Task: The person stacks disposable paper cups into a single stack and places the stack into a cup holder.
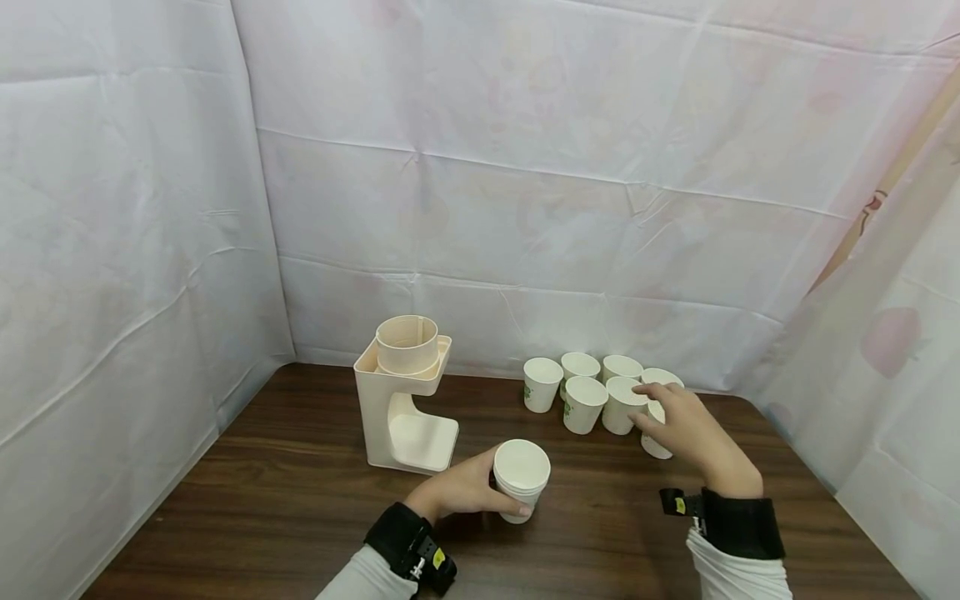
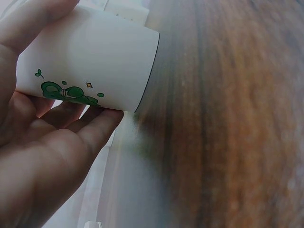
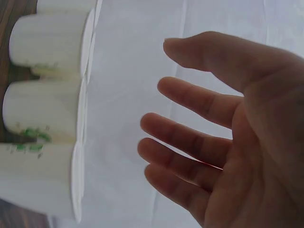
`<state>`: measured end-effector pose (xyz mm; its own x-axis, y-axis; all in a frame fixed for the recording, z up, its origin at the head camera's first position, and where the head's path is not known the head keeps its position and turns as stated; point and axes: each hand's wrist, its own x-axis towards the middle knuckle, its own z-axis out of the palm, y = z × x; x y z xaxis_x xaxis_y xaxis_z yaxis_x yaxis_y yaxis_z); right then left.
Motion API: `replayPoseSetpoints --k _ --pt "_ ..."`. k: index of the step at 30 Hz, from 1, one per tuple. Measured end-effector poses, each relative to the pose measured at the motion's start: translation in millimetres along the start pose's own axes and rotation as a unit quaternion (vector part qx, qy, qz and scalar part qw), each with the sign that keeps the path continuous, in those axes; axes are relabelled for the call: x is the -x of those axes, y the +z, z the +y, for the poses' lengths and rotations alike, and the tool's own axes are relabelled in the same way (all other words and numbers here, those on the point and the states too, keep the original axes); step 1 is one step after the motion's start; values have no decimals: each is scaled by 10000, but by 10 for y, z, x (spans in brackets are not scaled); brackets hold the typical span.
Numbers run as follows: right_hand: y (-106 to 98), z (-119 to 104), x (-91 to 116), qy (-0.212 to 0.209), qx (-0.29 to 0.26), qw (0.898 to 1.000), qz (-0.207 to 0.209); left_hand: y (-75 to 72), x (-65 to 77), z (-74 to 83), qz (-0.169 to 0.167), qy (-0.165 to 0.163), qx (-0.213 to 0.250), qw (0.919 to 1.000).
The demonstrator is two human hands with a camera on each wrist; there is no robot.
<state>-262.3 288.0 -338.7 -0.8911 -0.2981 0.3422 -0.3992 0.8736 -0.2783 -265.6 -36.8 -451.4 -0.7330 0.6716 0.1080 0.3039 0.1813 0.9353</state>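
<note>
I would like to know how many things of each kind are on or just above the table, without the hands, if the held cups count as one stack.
Separate white paper cups: 7
Cup stack in the left hand: 1 (how many cups inside is unclear)
Cream stand with its round tube: 1
Total: 9

- A dark wood-grain table
- 1 cream stand, upright on its left part, an open-topped cylinder set in the top
- Creased white cloth on 3 sides
- 1 pale pole slanting at right
</note>
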Motion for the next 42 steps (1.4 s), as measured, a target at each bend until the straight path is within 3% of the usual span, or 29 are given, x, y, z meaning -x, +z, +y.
replayPoseSetpoints --k 7,14,27,42 --pt "1 274 45 265 117 9993 243 -5 3 -3 19 7 -50 10000" --pt "41 397 74 403 134 9986 315 -5 2 -8 -23 47 -4 10000" --pt "297 618 71 700 43 9973 235 -1 6 5 9 -10 38 10000" --pt "399 648 40 958 332 9948 83 -8 11 22 0 -47 -3 10000"
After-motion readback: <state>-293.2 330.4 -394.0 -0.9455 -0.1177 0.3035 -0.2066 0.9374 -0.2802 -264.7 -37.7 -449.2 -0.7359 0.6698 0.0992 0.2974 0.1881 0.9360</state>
